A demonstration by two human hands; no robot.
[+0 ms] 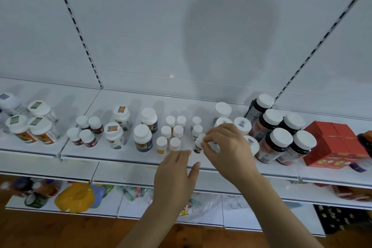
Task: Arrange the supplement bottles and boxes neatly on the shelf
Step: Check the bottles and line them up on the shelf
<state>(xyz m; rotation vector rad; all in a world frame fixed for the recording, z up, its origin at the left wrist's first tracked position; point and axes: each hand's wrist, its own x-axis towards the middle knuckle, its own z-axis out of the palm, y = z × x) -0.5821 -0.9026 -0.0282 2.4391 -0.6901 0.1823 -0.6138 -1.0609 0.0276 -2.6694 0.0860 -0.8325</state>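
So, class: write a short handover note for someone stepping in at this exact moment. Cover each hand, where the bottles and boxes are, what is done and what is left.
Right hand: pinches a small white-capped bottle, tilted, at the front of the shelf.
Left hand: open, fingers resting on the shelf beside it, holding nothing.
Done: small yellow-label bottles stand in two rows; dark bottles and red boxes are grouped at the right.
Left: stand the tilted bottle in line behind its two matching ones, then tidy the white tubs behind the right hand.
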